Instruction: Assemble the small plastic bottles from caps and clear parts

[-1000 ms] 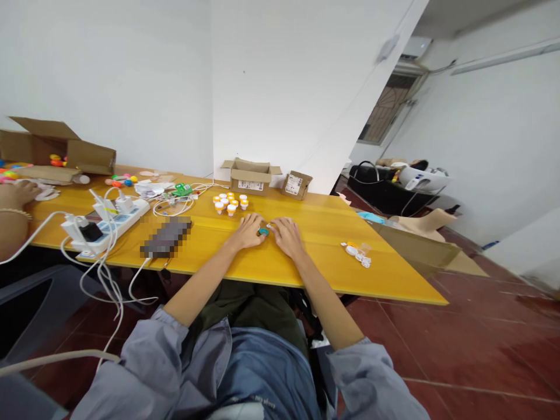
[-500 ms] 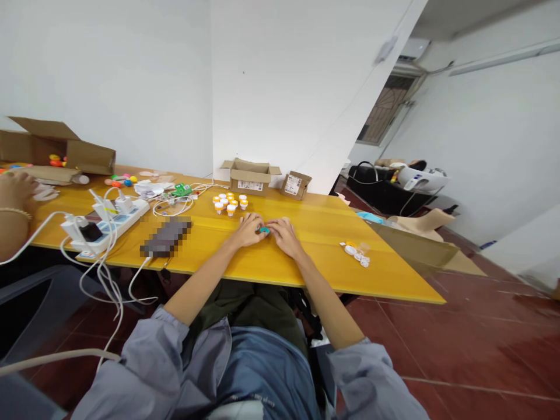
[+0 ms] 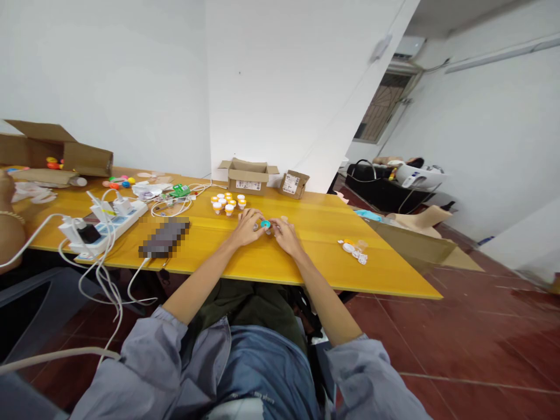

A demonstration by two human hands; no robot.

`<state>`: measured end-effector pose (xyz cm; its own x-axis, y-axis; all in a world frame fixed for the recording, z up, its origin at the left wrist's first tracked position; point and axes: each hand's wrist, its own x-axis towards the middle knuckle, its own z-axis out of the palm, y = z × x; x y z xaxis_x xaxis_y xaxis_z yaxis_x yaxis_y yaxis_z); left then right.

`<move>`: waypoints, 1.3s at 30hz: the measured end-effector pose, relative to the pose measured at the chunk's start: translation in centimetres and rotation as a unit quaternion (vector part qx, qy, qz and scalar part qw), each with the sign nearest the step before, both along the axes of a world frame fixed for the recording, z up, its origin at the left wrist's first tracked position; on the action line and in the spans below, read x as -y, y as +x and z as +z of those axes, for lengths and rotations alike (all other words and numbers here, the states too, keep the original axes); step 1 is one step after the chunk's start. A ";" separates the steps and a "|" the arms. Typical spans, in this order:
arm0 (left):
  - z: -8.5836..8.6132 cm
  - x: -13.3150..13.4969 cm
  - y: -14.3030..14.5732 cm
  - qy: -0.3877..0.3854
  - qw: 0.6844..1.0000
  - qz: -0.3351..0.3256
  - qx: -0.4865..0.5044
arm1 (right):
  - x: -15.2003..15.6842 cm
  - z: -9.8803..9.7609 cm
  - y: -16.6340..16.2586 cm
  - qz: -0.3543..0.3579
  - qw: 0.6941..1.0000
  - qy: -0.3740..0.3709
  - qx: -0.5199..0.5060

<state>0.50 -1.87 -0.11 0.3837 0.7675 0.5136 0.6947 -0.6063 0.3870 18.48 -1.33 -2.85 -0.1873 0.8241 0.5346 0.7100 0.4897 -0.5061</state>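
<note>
On the yellow table [image 3: 306, 265], my left hand [image 3: 247, 228] and my right hand [image 3: 284, 234] meet around a small teal round piece [image 3: 265, 224]. Both hands have their fingers curled and pinch it from either side, just above the tabletop. A little beyond my left hand stands a cluster of several small orange pots with white lids [image 3: 227, 203]. To the right of my right hand lies a small pile of white lids and an orange piece [image 3: 355, 251].
Two small cardboard boxes [image 3: 248, 177] sit at the table's far edge. A white power strip with plugs and cables [image 3: 105, 224], a dark flat device [image 3: 164, 237] and a larger open box [image 3: 55, 153] lie left. Another person's arm [image 3: 9, 224] is at far left.
My hands have lifted slightly and closed in on the teal piece, which now shows between my fingertips. The other person's hand at far left has drawn back.
</note>
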 end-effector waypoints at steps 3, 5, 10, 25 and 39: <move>0.0 0.0 0.1 0.006 1.000 -0.005 -0.001 | -0.1 -0.1 0.2 -0.024 0.999 0.013 -0.019; 0.0 0.0 0.2 0.010 1.000 -0.005 -0.001 | -0.2 -0.2 0.4 -0.049 0.998 0.019 -0.035; -0.4 -0.5 0.8 -0.011 0.999 -0.019 -0.030 | -0.3 -0.2 0.7 -0.094 0.994 0.012 -0.054; -1.0 -0.5 0.2 -0.060 0.996 -0.001 -0.067 | -0.5 -0.4 1.1 -0.133 0.990 0.014 -0.044; -0.5 0.3 -0.1 -0.054 0.995 -0.020 -0.082 | 1.8 -0.9 2.9 -0.091 0.996 0.003 0.008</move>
